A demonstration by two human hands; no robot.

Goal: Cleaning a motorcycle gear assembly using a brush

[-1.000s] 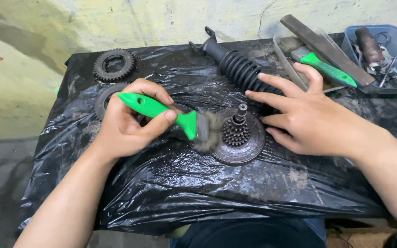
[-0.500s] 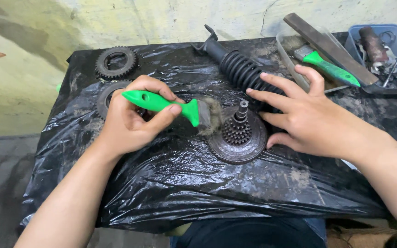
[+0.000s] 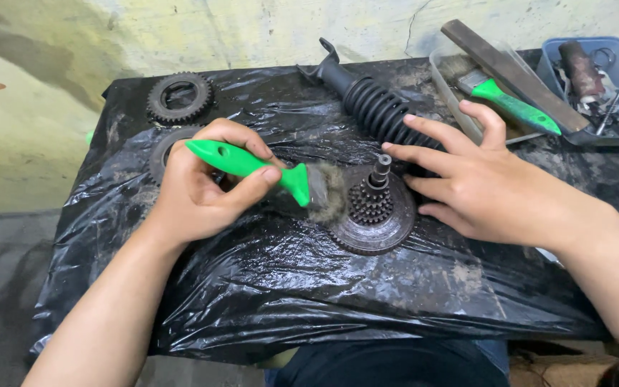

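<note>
At the centre of the tabletop (image 3: 410, 287), which is wrapped in crumpled black plastic sheeting, a rusty stepped gear cluster (image 3: 372, 211) stands upright on its wide toothed base, its short shaft pointing up. The left hand (image 3: 202, 183) is closed in a full grip around the green handle of a brush (image 3: 266, 170); the handle's long axis runs nearly level, from upper left down to the right, and the worn bristle end lies against the left flank of the gear cluster. The gear cluster therefore lies immediately right of the left-hand grip, along the line of the handle. The right hand (image 3: 481, 183) holds nothing: it is spread flat with fingers extended leftward, fingertips at or just beside the right side of the gear cluster and over the black ribbed rubber boot (image 3: 381, 107); whether they press on the gear cannot be told. Both hands are near the gear, the right one slightly closer. Two loose toothed gears, one ring gear (image 3: 179, 97) at the far left corner and another (image 3: 162, 147) partly behind the left hand, lie well apart from the work. To the far right, a second green-handled brush (image 3: 514, 106) rests in a clear tray, a long flat metal file (image 3: 506, 72) crosses above it, and a blue bin (image 3: 603, 79) holds assorted small tools. No legible labels or signs are present.
</note>
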